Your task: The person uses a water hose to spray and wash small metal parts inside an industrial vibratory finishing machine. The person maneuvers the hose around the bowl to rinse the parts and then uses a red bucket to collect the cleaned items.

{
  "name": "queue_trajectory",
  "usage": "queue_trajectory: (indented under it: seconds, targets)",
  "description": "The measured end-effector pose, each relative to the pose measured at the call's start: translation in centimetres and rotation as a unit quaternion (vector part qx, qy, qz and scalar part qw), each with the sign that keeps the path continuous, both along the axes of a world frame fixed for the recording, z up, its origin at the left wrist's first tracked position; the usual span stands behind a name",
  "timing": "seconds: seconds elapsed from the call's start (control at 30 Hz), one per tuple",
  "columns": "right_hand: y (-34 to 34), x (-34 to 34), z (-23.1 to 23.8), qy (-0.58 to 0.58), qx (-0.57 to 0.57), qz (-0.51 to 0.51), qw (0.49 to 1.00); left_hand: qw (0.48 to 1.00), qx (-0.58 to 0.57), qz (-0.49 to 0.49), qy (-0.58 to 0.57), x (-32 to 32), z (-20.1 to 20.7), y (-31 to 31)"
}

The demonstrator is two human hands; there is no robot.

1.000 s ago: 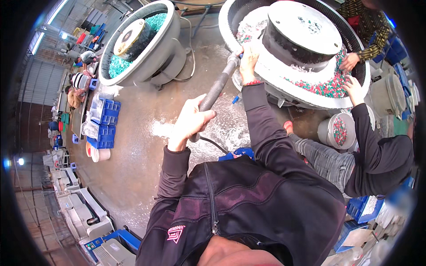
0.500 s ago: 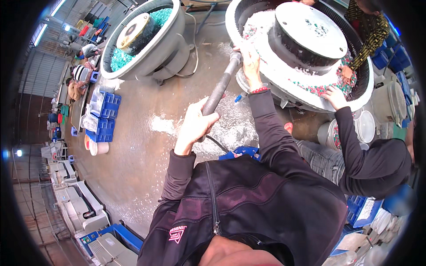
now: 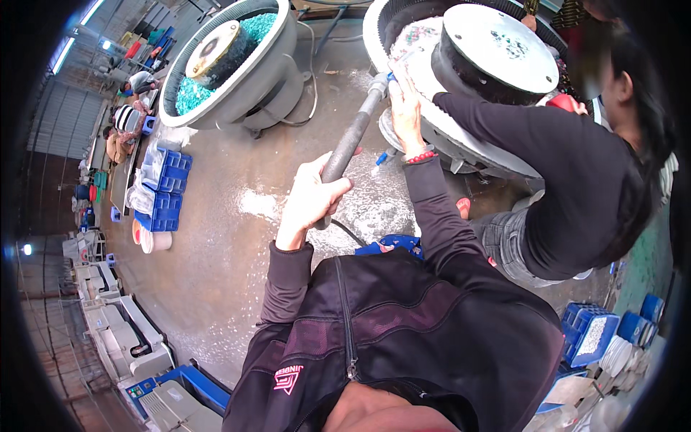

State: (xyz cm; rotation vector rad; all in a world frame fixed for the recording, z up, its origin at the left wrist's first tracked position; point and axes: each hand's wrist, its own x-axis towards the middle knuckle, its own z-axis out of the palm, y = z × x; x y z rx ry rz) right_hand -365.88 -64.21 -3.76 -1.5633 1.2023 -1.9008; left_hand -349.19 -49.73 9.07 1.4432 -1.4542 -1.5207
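Left hand [image 3: 311,196]: grip closed around the lower part of a grey hose handle [image 3: 350,144], near centre of view. The handle runs up toward 1 o'clock, its pale nozzle end [image 3: 377,83] touching the rim of the big round vibrating bowl [image 3: 403,43] at 1 o'clock.

Right hand [image 3: 404,109]: rests on the bowl's rim just beside the nozzle end, fingers extended upward over the rim; whether that grip closes on anything cannot be told. Red bead bracelet [image 3: 419,156] on the wrist.

Bowl holds mixed coloured bits around a raised metal centre cap [image 3: 500,47].

A second person in a dark long sleeve [image 3: 533,137] leans in from 3 o'clock, arm laid along the same bowl's edge.

At 11 o'clock, well apart: a second bowl [image 3: 237,86] filled with teal media. At 9 o'clock, blue crates [image 3: 165,191] on a wet concrete floor [image 3: 230,237]. More blue crates [image 3: 586,331] at 4 o'clock.
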Motion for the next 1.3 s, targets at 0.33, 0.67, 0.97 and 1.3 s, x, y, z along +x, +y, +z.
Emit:
queue_trajectory:
  seconds: [0.33, 0.67, 0.97, 1.3]
  targets:
    - [2.3, 0.4, -0.6, -0.002, 0.009, 0.01, 1.0, 0.997, 0.047, -0.06, 0.006, 1.5, 1.3, 0.0]
    - [0.6, 0.1, 1.5, 0.02, -0.028, -0.016, 0.999, 0.998, 0.011, -0.023, 0.049, -0.2, 1.9, 0.1]
    - [1.6, -3.7, 1.4, 0.178, -0.012, 0.041, 0.983, 1.0, -0.004, -0.024, 0.019, 0.1, 0.9, -0.2]
    - [1.2, -0.7, 2.5, 0.257, -0.036, 0.119, 0.958, 0.946, -0.31, -0.051, -0.08, 1.9, -5.8, 3.4]
